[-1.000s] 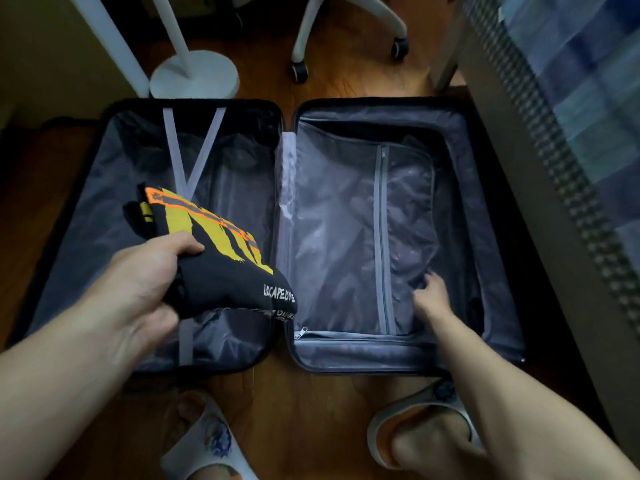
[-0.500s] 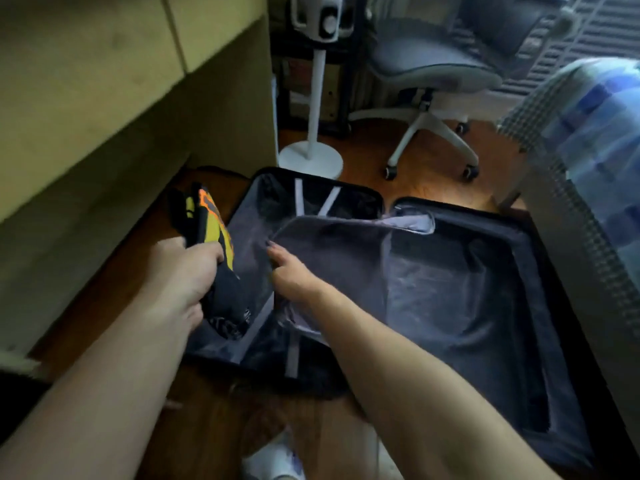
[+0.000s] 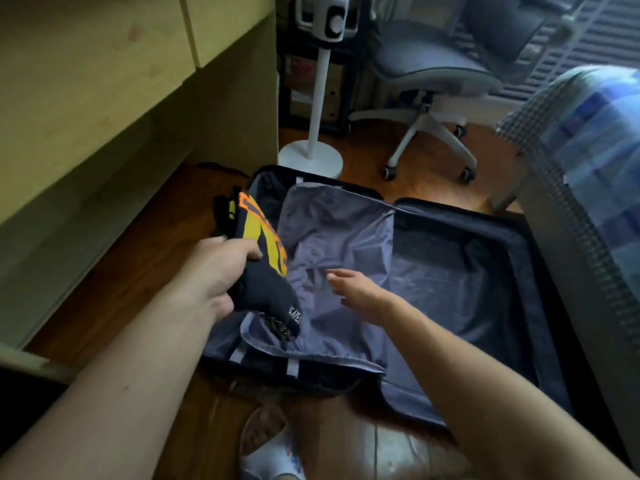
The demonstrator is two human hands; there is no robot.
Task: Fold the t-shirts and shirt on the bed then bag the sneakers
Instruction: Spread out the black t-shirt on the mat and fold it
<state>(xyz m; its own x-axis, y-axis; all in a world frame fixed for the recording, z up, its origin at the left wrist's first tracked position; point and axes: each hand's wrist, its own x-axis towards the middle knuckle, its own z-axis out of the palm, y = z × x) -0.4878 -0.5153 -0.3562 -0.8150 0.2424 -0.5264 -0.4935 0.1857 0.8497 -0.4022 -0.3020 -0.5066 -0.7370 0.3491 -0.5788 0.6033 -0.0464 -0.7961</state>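
Left hand (image 3: 214,271) grasps the folded black t-shirt (image 3: 266,268) over the open suitcase's (image 3: 519,258) left edge. Right hand (image 3: 360,292), fingers loosely spread, rests on the grey divider flap (image 3: 332,237) covering the left half; the right half lies open.

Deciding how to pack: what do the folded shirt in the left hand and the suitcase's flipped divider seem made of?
Folded shirt: soft matte black knit, likely cotton, bending limply, with flat printed yellow-orange graphics. Divider: thin grey woven synthetic, probably polyester or nylon; it creases sharply and shows slight sheen.
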